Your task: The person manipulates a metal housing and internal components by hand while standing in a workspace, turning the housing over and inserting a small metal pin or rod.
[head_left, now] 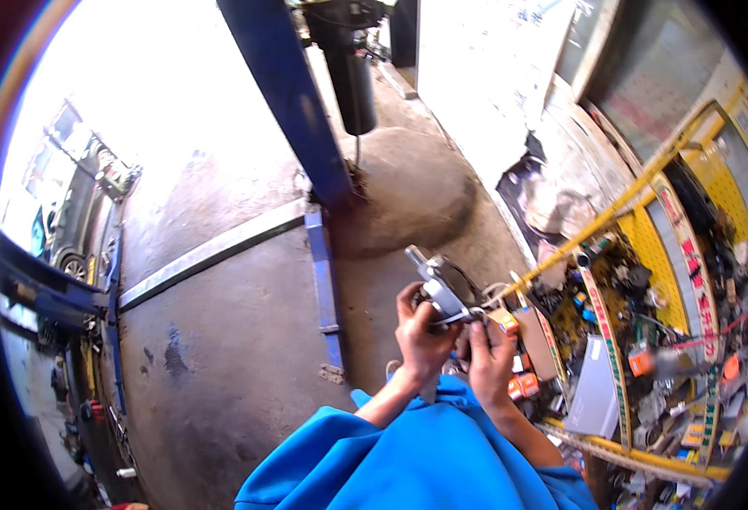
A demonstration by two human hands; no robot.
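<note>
In front of my blue clothing I hold up a silver metal part (445, 297), rounded like a small motor, with a short stub pointing up and away to the left. My left hand (420, 342) is closed around its near left side, thumb and fingers wrapped on the body. My right hand (490, 361) is at its near right end, fingers bent and pinched together close to the part. What lies between those fingertips is too small to tell. A dark thin loop, perhaps a cable (465, 276), curves along the part's right side.
On the right stands a yellow metal rack (603, 223) crowded with loose parts, small orange boxes (523, 386) and a grey flat box (592, 387). A blue lift post (293, 102) rises ahead. A metal floor strip (212, 253) crosses the concrete. A vehicle (72, 229) is far left.
</note>
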